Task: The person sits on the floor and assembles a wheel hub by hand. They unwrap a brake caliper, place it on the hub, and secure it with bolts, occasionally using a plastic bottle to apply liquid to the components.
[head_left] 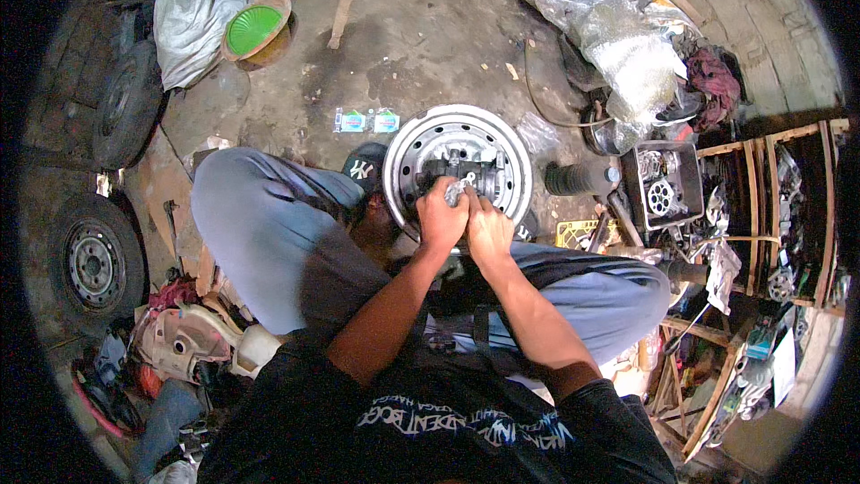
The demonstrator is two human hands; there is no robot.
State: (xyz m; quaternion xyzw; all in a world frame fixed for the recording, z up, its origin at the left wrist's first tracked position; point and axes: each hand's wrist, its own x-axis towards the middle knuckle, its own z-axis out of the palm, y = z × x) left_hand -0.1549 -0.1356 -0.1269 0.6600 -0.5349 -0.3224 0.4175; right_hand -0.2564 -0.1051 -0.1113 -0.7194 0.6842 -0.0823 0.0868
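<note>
A silver steel wheel rim [511, 143] lies flat on the floor between my legs. On its middle rests a dark grey metal machine part [488, 181] with a lighter round fitting. My left hand [441, 220] and my right hand [489, 231] meet over the near side of this part, thumbs almost touching. My left fingers are curled around a small silvery piece [455, 191], too small to name. The fingers of my right hand bend down against the machine part, and whatever they grip is hidden beneath them.
Two small blue-and-white packets [367, 120] lie just beyond the rim. To its right stand a black ribbed rubber boot [578, 180] and a grey bin [694, 184] of metal parts. A tyre [94, 260] is at left; a green basin [253, 31] sits far left.
</note>
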